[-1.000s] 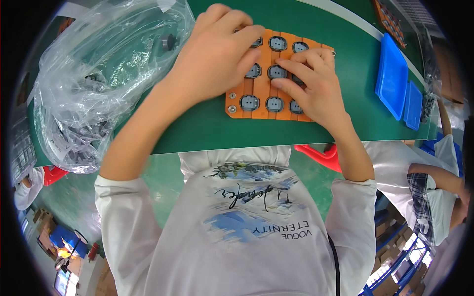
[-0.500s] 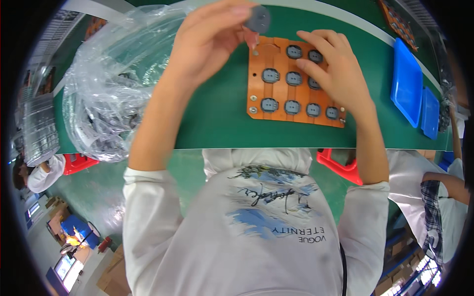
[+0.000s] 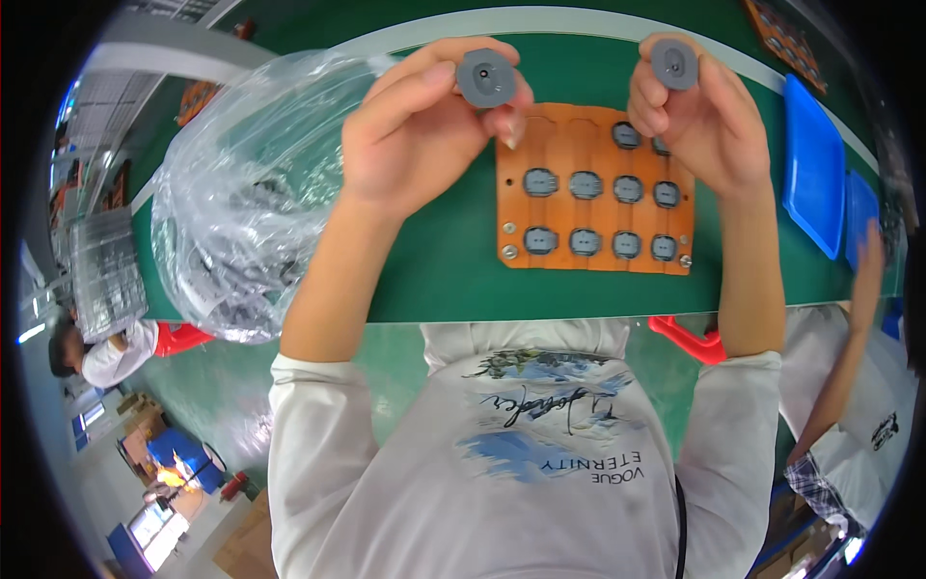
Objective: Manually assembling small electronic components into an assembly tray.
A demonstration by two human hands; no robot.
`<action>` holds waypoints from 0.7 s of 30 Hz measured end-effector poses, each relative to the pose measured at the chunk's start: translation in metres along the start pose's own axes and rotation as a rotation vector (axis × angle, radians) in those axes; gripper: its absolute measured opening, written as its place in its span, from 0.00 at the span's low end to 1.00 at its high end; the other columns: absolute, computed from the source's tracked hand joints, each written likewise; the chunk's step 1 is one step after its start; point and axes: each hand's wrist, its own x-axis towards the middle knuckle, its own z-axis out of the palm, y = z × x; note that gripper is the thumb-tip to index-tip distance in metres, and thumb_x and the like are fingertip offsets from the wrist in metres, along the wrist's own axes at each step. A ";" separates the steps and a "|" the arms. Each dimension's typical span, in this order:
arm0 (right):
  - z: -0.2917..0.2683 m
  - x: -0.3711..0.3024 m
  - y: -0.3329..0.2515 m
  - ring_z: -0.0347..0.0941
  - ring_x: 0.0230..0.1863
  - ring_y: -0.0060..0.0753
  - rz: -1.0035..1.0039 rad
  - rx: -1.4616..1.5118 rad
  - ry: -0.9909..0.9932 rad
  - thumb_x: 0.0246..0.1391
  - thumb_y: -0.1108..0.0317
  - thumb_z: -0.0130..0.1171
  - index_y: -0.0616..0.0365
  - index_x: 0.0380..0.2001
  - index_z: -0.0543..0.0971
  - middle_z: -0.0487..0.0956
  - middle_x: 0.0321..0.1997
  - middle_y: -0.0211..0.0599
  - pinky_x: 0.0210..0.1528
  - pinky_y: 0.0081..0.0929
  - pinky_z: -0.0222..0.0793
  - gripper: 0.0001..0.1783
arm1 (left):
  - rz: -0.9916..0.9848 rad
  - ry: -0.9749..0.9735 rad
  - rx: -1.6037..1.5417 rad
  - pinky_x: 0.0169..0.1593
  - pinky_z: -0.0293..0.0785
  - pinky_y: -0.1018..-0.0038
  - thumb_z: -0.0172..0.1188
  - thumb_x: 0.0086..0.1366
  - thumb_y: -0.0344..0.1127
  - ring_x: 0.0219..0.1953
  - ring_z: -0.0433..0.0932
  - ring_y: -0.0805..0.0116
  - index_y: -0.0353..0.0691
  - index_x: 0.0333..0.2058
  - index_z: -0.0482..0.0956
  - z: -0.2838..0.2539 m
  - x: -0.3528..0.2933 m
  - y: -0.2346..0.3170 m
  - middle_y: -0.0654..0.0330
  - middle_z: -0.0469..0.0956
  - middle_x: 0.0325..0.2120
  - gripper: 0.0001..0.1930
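My left hand [image 3: 410, 140] pinches a grey round part [image 3: 485, 79] with a small hole near its middle, held up beside the far left corner of an orange-brown board [image 3: 564, 145]. A similar grey disc-shaped part [image 3: 674, 64] is gripped by the fingers of my right hand [image 3: 723, 130], above the board's far right side. Rows of dark grey inserts [image 3: 585, 185] sit in the board's recesses. In the far row the two left recesses hold nothing, and my right hand partly covers an insert at the far right.
A clear plastic bag [image 3: 241, 193] with dark contents bulges left of the board. Blue trays [image 3: 812, 169] stand on the green table [image 3: 434, 280] at the right. A co-worker's arm [image 3: 841, 357] reaches in at the right edge, and a red stool [image 3: 687, 338] shows below the table edge.
My right hand has lifted off the board with a grey part, and the second recess of the far row is now bare. My left hand still holds its part, now turned toward the view.
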 end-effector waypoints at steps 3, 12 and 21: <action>-0.002 -0.003 0.012 0.60 0.32 0.24 -0.011 0.490 -0.118 0.71 0.50 0.36 0.63 0.61 0.64 0.68 0.39 0.29 0.39 0.26 0.58 0.28 | 0.097 0.302 0.565 0.43 0.74 0.66 0.59 0.65 0.33 0.38 0.77 0.58 0.31 0.45 0.79 0.010 0.007 -0.007 0.50 0.80 0.38 0.13; 0.000 -0.002 0.013 0.70 0.36 0.30 0.025 0.318 -0.088 0.69 0.58 0.43 0.65 0.58 0.70 0.73 0.40 0.36 0.41 0.27 0.67 0.24 | 0.317 0.123 1.796 0.47 0.70 0.64 0.70 0.50 0.29 0.42 0.71 0.57 0.39 0.40 0.82 0.005 -0.005 -0.055 0.60 0.76 0.36 0.16; 0.030 -0.003 0.021 0.74 0.43 0.37 -0.103 -1.151 0.078 0.52 0.70 0.64 0.59 0.43 0.79 0.75 0.42 0.36 0.46 0.29 0.73 0.14 | 0.212 0.088 1.748 0.48 0.71 0.65 0.69 0.51 0.29 0.44 0.70 0.56 0.40 0.40 0.82 -0.002 -0.005 -0.048 0.59 0.74 0.36 0.15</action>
